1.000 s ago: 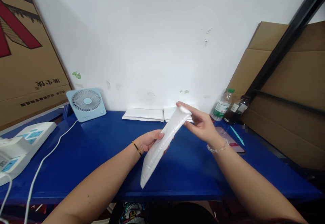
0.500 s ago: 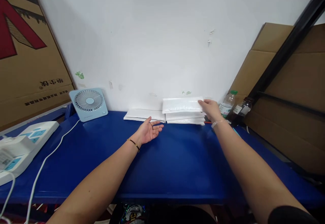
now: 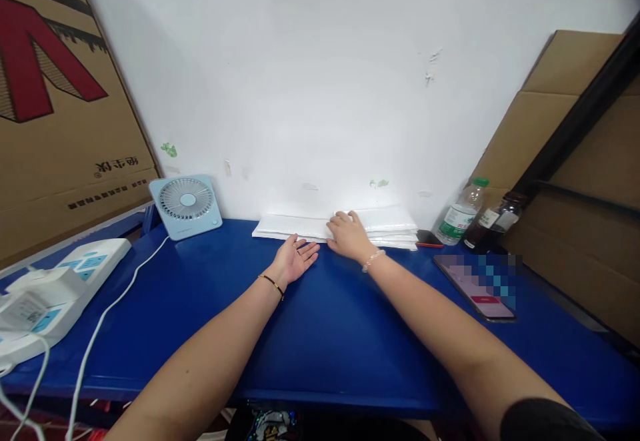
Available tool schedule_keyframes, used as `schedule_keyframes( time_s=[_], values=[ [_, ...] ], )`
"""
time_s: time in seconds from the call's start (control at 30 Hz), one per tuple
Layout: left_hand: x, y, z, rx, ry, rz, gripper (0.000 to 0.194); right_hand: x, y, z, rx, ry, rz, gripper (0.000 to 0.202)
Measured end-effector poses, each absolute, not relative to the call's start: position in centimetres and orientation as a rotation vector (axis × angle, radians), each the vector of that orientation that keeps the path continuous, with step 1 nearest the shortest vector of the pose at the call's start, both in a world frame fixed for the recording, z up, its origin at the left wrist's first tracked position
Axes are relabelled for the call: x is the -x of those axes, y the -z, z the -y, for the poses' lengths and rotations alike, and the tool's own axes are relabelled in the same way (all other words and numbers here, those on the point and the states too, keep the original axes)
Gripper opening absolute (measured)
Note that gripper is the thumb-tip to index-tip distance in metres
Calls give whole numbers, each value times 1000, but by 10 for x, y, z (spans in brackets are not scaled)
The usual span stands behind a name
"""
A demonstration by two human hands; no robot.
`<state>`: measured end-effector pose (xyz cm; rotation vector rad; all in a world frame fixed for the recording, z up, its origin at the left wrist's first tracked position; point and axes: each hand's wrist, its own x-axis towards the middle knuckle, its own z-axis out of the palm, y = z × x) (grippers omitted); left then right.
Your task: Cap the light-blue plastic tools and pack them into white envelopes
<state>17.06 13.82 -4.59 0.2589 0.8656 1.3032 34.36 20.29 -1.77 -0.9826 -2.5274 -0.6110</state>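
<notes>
Two low stacks of flat white packets lie side by side against the wall, a left stack (image 3: 280, 225) and a right stack (image 3: 393, 227). My right hand (image 3: 349, 235) rests over the left end of the right stack, where the stacks meet, its fingers bent and apart, with nothing visibly held. Just in front of the left stack, my left hand (image 3: 296, 259) is palm up with fingers spread and holds nothing.
On the blue table (image 3: 320, 334) are a light blue fan (image 3: 187, 204), a white power strip (image 3: 95, 261) with cables, and a phone (image 3: 475, 287). At the right stand a green-capped bottle (image 3: 463, 214) and a dark bottle (image 3: 493, 224), beside cardboard (image 3: 530, 121).
The packet my right hand held above the right stack now lies on it. My right hand has let go and moved left. The view has shifted, showing the phone.
</notes>
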Motion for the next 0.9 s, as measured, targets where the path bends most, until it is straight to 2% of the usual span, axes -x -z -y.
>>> schedule_keyframes(
  time_s=[0.07,0.27,0.5,0.6,0.7,0.8,0.9],
  values=[
    [-170,45,-138,-261,-1295,-869,27,-321,26,-201,998,657,2553,20],
    [-173,40,-134,-282,-1338,-748,29,-305,25,-177,923,621,2470,18],
    [-175,29,-131,-199,-1766,-661,28,-364,20,-116,727,300,2481,22],
    [-179,23,-127,-374,-1878,-581,37,-397,23,-111,702,130,2529,22],
    [-184,16,-117,-635,-1909,-498,50,-423,27,-120,847,-155,2417,34],
    [-186,7,-107,-802,-1908,-473,52,-441,30,-132,941,-458,2270,42],
    [-183,-2,-101,-875,-1939,-499,49,-446,37,-140,911,-646,2379,70]
  ],
)
